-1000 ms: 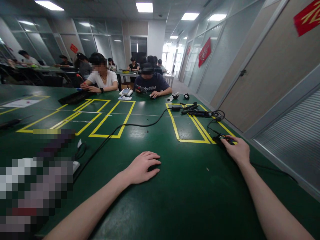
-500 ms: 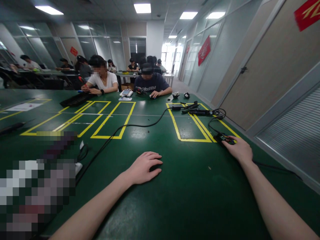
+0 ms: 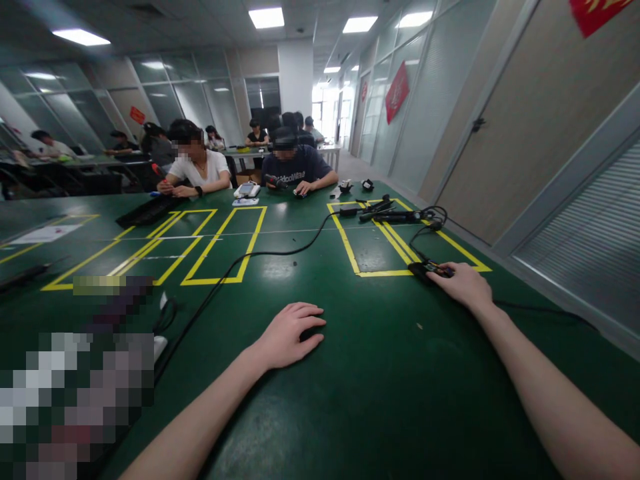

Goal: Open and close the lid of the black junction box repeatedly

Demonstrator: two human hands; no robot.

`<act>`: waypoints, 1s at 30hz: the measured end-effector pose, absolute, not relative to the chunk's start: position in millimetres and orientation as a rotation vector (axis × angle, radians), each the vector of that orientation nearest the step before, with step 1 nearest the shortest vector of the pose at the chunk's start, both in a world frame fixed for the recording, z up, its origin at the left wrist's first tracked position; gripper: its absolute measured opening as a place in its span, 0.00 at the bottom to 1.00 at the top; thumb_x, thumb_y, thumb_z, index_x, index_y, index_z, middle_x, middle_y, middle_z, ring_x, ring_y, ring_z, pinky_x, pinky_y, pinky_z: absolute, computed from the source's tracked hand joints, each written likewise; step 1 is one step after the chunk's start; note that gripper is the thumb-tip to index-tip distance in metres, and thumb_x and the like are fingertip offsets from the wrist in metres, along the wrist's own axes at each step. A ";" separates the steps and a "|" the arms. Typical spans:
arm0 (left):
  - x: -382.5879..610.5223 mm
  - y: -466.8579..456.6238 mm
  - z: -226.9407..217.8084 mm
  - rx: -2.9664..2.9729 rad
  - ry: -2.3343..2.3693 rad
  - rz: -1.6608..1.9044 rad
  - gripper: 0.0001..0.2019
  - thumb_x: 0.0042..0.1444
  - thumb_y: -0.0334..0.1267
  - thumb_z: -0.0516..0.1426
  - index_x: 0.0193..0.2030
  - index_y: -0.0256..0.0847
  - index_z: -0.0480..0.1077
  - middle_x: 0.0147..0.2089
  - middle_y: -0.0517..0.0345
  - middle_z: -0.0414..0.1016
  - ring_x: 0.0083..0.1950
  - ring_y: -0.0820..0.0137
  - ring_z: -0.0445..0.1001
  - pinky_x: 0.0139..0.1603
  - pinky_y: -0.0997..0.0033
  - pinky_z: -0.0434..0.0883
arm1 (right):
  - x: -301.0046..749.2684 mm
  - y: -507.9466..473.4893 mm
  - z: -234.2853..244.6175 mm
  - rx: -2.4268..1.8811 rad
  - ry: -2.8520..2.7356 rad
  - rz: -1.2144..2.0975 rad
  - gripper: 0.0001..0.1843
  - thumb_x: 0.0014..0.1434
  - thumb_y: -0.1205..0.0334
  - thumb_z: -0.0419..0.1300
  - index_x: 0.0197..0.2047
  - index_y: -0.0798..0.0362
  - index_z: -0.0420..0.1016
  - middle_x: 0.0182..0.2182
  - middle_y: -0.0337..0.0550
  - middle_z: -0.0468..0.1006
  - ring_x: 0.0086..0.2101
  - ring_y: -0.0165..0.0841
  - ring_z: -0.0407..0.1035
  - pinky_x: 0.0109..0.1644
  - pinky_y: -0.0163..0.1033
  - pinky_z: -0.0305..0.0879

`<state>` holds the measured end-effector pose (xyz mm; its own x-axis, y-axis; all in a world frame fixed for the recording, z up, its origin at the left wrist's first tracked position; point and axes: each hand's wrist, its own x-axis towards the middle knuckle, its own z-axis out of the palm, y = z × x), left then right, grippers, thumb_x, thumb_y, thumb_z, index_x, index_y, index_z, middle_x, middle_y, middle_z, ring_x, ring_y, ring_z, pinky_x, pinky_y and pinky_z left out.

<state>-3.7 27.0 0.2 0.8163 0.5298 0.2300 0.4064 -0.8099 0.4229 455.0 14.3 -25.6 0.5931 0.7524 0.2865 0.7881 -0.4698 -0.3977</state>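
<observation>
Blurred patch: lower left of the frame, pixelated, contents unreadable
Paper sheet (image 3: 43, 233): left edge of the frame, flat on the table
Table (image 3: 380, 380): dark green top that fills the lower half of the frame
Flat black object (image 3: 147, 210): upper left of the table top, in front of the person in the white top (image 3: 200, 170)
Yellow tape boxes (image 3: 253, 243): left of centre, several outlines side by side on the table
Black cable (image 3: 280, 254): runs from beside the blurred patch up across the tape boxes to the tools at upper centre right
Left hand (image 3: 290, 333): centre of the frame, palm down on the bare table, fingers loosely spread and relaxed, nothing in it
White device (image 3: 246, 190): upper centre, on the far side of the table, between the two seated people
Person in dark top (image 3: 295, 175): upper centre, seated at the far edge, both hands on the table
Right tape box (image 3: 344, 239): right of centre, one yellow outline, bare inside
Black tools (image 3: 390, 215): upper right part of the table, lying across the far end of the right tape box, with coiled cable beside them
Small black controller (image 3: 425, 269): right of centre, on the table at the near right corner of the right tape box, coloured buttons on top, wire going up to the tools
Right hand (image 3: 463, 285): right of centre, arm stretched out, fingers laid forward onto the near end of the controller; whether they pinch it cannot be told
Red hanging (image 3: 397, 90): upper right, on the glass wall
</observation>
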 end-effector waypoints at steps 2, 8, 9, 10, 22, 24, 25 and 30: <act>-3.5 28.0 -0.6 2.637 0.712 0.499 0.13 0.67 0.39 0.60 0.57 0.46 0.77 0.63 0.52 0.78 0.65 0.58 0.73 0.69 0.50 0.68 | 431.9 15.6 -17.9 -2.391 -1.318 -0.045 0.24 0.55 0.43 0.65 0.45 0.52 0.85 0.47 0.54 0.81 0.43 0.51 0.77 0.39 0.46 0.71; -2.9 28.3 -0.9 2.600 0.759 0.578 0.21 0.66 0.41 0.61 0.65 0.46 0.70 0.69 0.48 0.71 0.68 0.56 0.70 0.69 0.49 0.68 | 325.4 7.9 -12.1 -2.001 -1.794 0.035 0.16 0.61 0.50 0.63 0.46 0.51 0.82 0.48 0.47 0.80 0.41 0.41 0.78 0.40 0.41 0.72; -2.6 27.1 0.3 2.600 0.753 0.621 0.24 0.65 0.43 0.62 0.66 0.45 0.69 0.70 0.47 0.69 0.69 0.55 0.69 0.69 0.49 0.68 | 304.5 3.3 -12.7 -1.886 -1.878 0.072 0.15 0.61 0.52 0.63 0.46 0.50 0.82 0.48 0.46 0.79 0.40 0.40 0.78 0.41 0.41 0.72; -2.3 25.4 1.7 2.606 0.732 0.664 0.26 0.64 0.45 0.63 0.67 0.45 0.68 0.70 0.45 0.68 0.68 0.54 0.69 0.68 0.49 0.68 | 284.0 -2.1 -13.1 -1.757 -1.968 0.120 0.14 0.61 0.53 0.64 0.46 0.51 0.81 0.48 0.46 0.79 0.40 0.40 0.78 0.43 0.41 0.72; -4.7 19.3 14.6 2.713 0.687 0.585 0.24 0.47 0.56 0.72 0.34 0.42 0.66 0.34 0.62 0.71 0.33 0.69 0.70 0.33 0.70 0.63 | 190.7 -30.5 -13.6 -1.344 -2.324 0.296 0.15 0.59 0.57 0.70 0.49 0.50 0.79 0.49 0.44 0.79 0.39 0.38 0.79 0.40 0.39 0.73; -3.9 20.5 14.4 2.732 0.690 0.577 0.22 0.50 0.54 0.71 0.37 0.42 0.69 0.38 0.59 0.73 0.37 0.66 0.73 0.37 0.68 0.66 | 198.0 -28.3 -13.9 -1.338 -2.286 0.231 0.13 0.60 0.57 0.70 0.48 0.50 0.79 0.50 0.45 0.79 0.39 0.36 0.79 0.40 0.38 0.73; -3.5 21.2 14.0 2.734 0.693 0.575 0.20 0.51 0.52 0.71 0.39 0.42 0.69 0.40 0.58 0.75 0.39 0.65 0.74 0.39 0.68 0.67 | 202.1 -26.9 -14.1 -1.316 -2.285 0.179 0.13 0.61 0.57 0.69 0.48 0.50 0.79 0.51 0.46 0.79 0.38 0.36 0.79 0.39 0.38 0.73; -4.9 27.4 9.8 2.727 0.780 0.577 0.14 0.57 0.41 0.68 0.46 0.41 0.72 0.45 0.55 0.78 0.45 0.62 0.76 0.48 0.63 0.69 | 218.2 -20.9 -13.5 -1.109 -2.311 -0.052 0.13 0.65 0.55 0.64 0.49 0.53 0.78 0.47 0.49 0.80 0.34 0.34 0.78 0.33 0.36 0.70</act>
<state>-4.9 27.4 9.8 0.7786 0.5488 0.3042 0.4515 -0.8266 0.3359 218.2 -20.9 -13.5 -0.4939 0.7055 0.5083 0.7275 0.6554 -0.2028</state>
